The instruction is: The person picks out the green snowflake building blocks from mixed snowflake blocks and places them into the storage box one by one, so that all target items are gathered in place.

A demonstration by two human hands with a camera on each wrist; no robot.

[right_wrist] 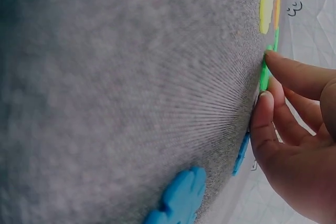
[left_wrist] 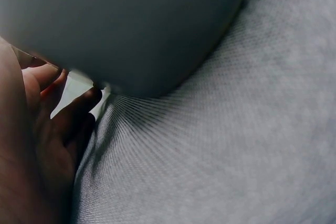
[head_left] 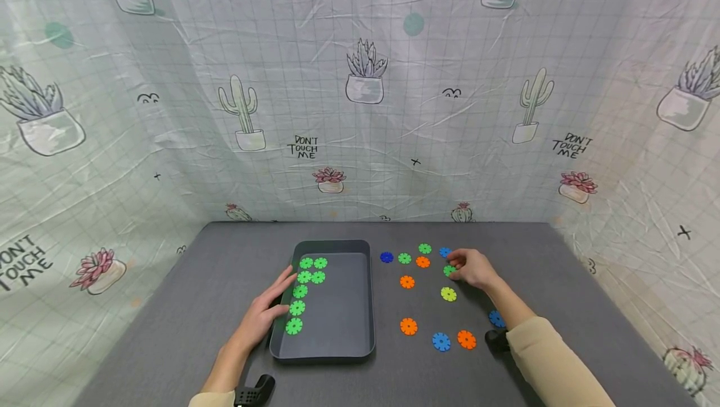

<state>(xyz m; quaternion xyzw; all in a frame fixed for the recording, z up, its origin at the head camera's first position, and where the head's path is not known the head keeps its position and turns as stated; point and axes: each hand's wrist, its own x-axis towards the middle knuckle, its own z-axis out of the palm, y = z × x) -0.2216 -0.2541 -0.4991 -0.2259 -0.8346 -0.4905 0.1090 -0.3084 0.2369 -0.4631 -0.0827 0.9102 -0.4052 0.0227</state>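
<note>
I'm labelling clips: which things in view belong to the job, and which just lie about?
Likely the job's:
gray tray
its seven green discs
green disc at the right hand
two loose green discs

Apparently just lying about:
orange discs
blue discs
yellow disc

Green notched disc [head_left: 448,271], right of dark tray [head_left: 343,313] with 7 green discs [head_left: 300,291]

Lane right of tray [head_left: 337,319]; dark-blue disc [head_left: 386,257] narrows far end.
</note>
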